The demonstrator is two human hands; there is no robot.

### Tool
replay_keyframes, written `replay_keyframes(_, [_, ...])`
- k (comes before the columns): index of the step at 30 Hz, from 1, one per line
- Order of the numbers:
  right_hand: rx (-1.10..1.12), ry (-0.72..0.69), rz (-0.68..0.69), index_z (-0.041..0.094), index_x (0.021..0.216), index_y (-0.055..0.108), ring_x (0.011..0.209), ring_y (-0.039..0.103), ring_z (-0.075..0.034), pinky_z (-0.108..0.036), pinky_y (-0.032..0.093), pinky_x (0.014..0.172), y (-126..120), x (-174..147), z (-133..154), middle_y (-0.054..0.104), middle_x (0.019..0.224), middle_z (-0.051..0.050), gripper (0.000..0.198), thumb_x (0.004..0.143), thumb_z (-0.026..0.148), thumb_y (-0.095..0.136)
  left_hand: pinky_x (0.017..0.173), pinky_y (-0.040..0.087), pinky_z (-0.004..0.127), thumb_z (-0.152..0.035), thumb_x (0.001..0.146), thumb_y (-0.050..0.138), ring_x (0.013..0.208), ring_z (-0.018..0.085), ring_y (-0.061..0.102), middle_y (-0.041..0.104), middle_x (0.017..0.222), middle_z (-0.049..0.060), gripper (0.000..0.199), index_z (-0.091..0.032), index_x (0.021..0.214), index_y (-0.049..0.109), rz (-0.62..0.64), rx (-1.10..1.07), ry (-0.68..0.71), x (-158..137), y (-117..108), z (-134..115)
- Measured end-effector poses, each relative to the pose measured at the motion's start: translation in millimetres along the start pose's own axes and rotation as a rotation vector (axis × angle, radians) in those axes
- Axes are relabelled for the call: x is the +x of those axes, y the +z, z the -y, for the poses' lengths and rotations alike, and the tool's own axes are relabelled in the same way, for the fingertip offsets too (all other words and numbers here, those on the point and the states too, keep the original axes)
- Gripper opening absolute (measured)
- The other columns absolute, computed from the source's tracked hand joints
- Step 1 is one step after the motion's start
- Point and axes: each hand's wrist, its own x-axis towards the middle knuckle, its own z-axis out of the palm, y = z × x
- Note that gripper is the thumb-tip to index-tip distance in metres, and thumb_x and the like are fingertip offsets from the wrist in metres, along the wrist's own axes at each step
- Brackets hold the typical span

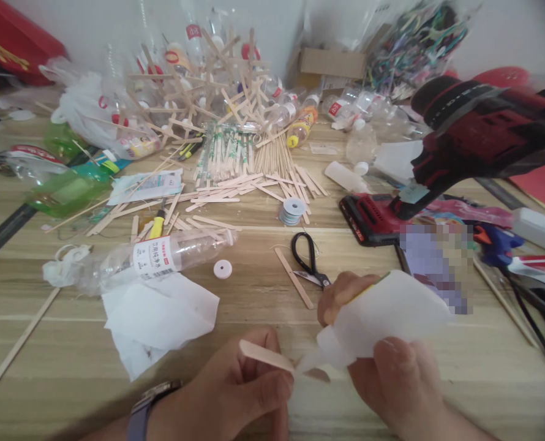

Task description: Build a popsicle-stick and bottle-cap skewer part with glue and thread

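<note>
Pinched between the thumb and fingers of my left hand (pixel 240 383) is a wooden craft stick (pixel 266 356), held above the table near its front. My right hand (pixel 392 373) wraps round a white squeeze glue bottle (pixel 392 312), tilted so its nozzle points left and down. The nozzle tip meets the stick or hovers just over it; I cannot tell which. Behind the bottle lie black-handled scissors (pixel 307 254) and a loose craft stick (pixel 294 278). To the left, a clear plastic bottle (pixel 194 251) lies on its side by white tissue paper (pixel 162 318).
A red and black cordless drill (pixel 474 135) stands at the right. A spool of thread (pixel 293 211) and a white bottle cap (pixel 223 269) sit mid-table. Farther back are scattered craft sticks (pixel 226 184), thin wooden skewers (pixel 277 153), several plastic bottles and a cardboard box (pixel 332 63).
</note>
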Motion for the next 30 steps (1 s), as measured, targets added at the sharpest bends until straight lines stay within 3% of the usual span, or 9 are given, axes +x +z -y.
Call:
replay_keyframes(10, [-0.034,-0.03,-0.08,0.026,0.092,0.062,0.058,0.05,-0.017,-0.03,0.04,0.049,2,16,2,0.056,0.071,-0.002,0.028,0.089,0.053,0.056,0.04,0.013,0.022,-0.059,0.085,0.058,0.032,0.004,0.036,0.054,0.042,-0.007,0.042,-0.02,0.076,0.045,0.051,-0.033,0.013,11,0,-13])
replay_keyframes(18, [-0.032,-0.074,-0.051,0.027,0.09,0.063,0.058,0.052,-0.018,-0.032,0.042,0.05,12,36,19,0.056,0.07,-0.001,0.027,0.086,0.054,0.062,0.041,0.018,0.019,-0.05,0.086,0.063,0.035,0.005,0.049,0.053,0.043,-0.01,0.034,-0.02,0.082,0.046,0.087,-0.051,0.073,22,-6,-30])
replay_keyframes(24, [0.017,-0.143,-0.231,0.027,0.083,0.066,0.059,0.05,-0.018,-0.031,0.038,0.046,8,44,21,0.055,0.072,-0.001,0.028,0.08,0.054,0.069,0.039,0.019,0.019,-0.049,0.088,0.062,0.032,0.006,0.049,0.056,0.042,-0.009,0.033,-0.02,0.083,0.047,0.076,-0.094,0.118,23,-17,-22])
replay_keyframes(30, [-0.086,-0.165,-0.108,0.027,0.091,0.065,0.057,0.054,-0.017,-0.03,0.042,0.045,7,36,12,0.058,0.074,-0.002,0.025,0.087,0.051,0.062,0.04,0.018,0.018,-0.048,0.088,0.061,0.031,0.003,0.044,0.054,0.041,-0.01,0.033,-0.02,0.078,0.047,0.102,-0.142,0.11,20,-14,-22])
